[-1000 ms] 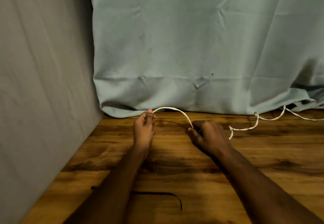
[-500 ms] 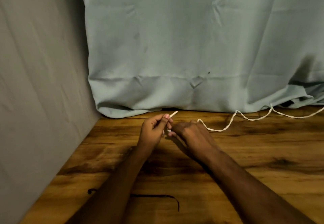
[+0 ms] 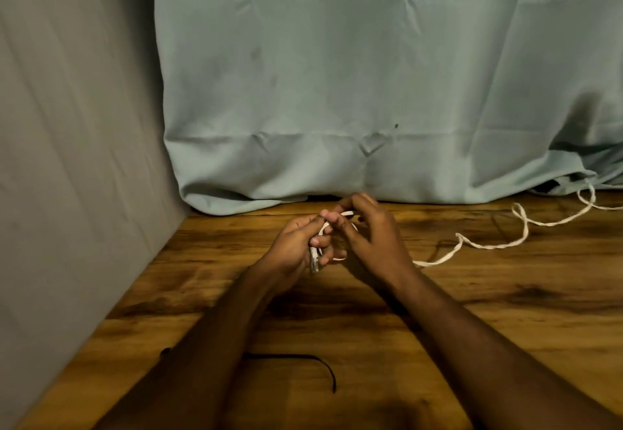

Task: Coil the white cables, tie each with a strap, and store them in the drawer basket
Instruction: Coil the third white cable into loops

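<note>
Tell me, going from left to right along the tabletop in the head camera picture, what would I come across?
Grey cloth wall → black strap lying near the front → left hand holding the cable's plug → right hand → loose white cable trailing off to the right edge.

wooden table (image 3: 472,328), white cable (image 3: 488,246), black strap (image 3: 303,359)
</note>
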The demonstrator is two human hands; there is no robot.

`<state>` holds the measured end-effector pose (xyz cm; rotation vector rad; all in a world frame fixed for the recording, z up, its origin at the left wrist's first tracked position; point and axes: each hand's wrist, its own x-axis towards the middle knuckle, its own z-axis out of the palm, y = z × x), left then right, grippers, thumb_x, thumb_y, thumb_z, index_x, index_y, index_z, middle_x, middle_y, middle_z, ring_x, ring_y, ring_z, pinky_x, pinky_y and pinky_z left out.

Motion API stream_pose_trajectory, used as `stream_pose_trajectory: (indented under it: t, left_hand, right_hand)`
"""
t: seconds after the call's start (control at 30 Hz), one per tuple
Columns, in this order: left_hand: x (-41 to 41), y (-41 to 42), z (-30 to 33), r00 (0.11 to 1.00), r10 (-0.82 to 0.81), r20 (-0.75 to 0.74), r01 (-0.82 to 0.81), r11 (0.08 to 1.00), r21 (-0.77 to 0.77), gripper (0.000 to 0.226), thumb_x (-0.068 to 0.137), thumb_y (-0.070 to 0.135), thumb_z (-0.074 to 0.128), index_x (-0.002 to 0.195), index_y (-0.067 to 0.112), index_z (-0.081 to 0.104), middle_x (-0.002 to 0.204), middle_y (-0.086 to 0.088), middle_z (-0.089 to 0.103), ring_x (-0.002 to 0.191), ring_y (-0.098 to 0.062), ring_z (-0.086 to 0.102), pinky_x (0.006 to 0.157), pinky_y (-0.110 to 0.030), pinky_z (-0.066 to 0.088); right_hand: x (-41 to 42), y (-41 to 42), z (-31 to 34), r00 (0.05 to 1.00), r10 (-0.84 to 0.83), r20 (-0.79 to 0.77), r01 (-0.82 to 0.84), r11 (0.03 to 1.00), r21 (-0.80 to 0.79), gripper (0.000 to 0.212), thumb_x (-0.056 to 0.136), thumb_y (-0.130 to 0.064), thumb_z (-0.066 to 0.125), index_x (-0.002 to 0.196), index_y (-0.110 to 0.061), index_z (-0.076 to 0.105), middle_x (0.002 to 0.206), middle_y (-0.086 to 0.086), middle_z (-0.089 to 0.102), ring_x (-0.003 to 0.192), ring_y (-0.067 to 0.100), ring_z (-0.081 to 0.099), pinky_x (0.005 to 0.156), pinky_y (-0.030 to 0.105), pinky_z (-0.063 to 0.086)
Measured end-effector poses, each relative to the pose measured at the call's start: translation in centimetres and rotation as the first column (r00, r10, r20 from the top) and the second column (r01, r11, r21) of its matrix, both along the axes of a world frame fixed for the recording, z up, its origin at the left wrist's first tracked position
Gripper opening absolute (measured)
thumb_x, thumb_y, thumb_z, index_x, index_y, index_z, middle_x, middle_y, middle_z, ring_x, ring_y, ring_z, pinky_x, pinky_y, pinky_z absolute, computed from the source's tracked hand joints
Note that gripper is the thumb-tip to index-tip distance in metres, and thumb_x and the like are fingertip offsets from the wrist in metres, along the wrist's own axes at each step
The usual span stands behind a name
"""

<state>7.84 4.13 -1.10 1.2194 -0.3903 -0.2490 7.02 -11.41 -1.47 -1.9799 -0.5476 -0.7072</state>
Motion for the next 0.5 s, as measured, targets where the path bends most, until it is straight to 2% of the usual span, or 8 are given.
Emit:
stream_pose_trajectory:
  t: [0.1,0.17,0.23,0.33,0.4,0.5]
  left_hand:
    - [0.0,0.1,0.3,0.999,-0.050,-0.020,0.048,0.995,-0.087,0.038,0.106,0.030,0.040,0.073,0.012,0.049,0.045,0.008,0.029,0.031,-0.008,0.030,0.056,-0.027,0.050]
    - [0.1,0.3,0.5,0.994,-0.089,-0.070,0.082,0.992,-0.097,0.042,0.104,0.041,0.041,0.073,0.014,0.048,0.045,0.008,0.026,0.030,-0.006,0.025,0.052,-0.026,0.046]
    - [-0.1,0.6,0.7,0.991,-0.089,-0.102,0.083,0.995,-0.062,0.043,0.101,0.048,0.045,0.073,0.015,0.047,0.045,0.008,0.024,0.030,-0.005,0.023,0.046,-0.022,0.042]
    - [-0.3,0.9,1.1,0.998,-0.017,-0.068,0.014,0.999,-0.040,0.034,0.092,0.041,0.058,0.072,0.016,0.049,0.042,0.009,0.023,0.030,-0.004,0.022,0.041,-0.019,0.034]
    - [0.0,1.2,1.4,0.994,0.038,-0.098,-0.050,0.992,-0.118,0.031,0.091,0.036,0.061,0.070,0.016,0.049,0.040,0.010,0.023,0.029,-0.004,0.022,0.039,-0.018,0.032]
    - [1.3,2.3,1.7,0.965,0.126,-0.231,-0.197,0.927,-0.319,0.032,0.095,0.031,0.059,0.069,0.017,0.046,0.039,0.009,0.023,0.026,-0.005,0.020,0.034,-0.018,0.027]
  right_hand:
    - [-0.3,0.5,-0.1,0.964,0.208,-0.165,-0.166,0.957,0.237,0.014,0.107,-0.025,0.061,0.097,-0.018,0.068,0.085,-0.003,0.077,0.072,0.014,0.074,0.063,0.037,0.059]
    - [-0.3,0.9,-0.5,0.939,0.281,-0.198,-0.211,0.926,0.312,0.017,0.108,-0.026,0.058,0.098,-0.014,0.065,0.088,0.001,0.077,0.070,0.020,0.075,0.062,0.045,0.063]
    - [0.0,0.8,-1.1,0.963,0.208,-0.170,-0.169,0.962,0.216,0.027,0.109,-0.040,0.055,0.096,-0.018,0.062,0.086,0.005,0.074,0.074,0.028,0.073,0.067,0.057,0.061]
    - [0.3,0.4,-1.8,0.998,0.027,-0.058,-0.030,0.998,-0.053,0.031,0.111,-0.045,0.044,0.094,-0.024,0.060,0.078,-0.002,0.067,0.071,0.020,0.065,0.067,0.052,0.052]
    - [0.5,0.4,-1.9,1.000,-0.020,-0.022,0.017,0.991,-0.134,0.028,0.112,-0.041,0.040,0.105,-0.025,0.063,0.087,-0.003,0.069,0.077,0.016,0.065,0.069,0.046,0.052]
    - [1.0,0.0,-2.0,0.998,-0.068,0.011,0.068,0.954,-0.293,0.030,0.110,-0.034,0.043,0.128,-0.024,0.064,0.111,0.000,0.070,0.098,0.022,0.067,0.079,0.039,0.051]
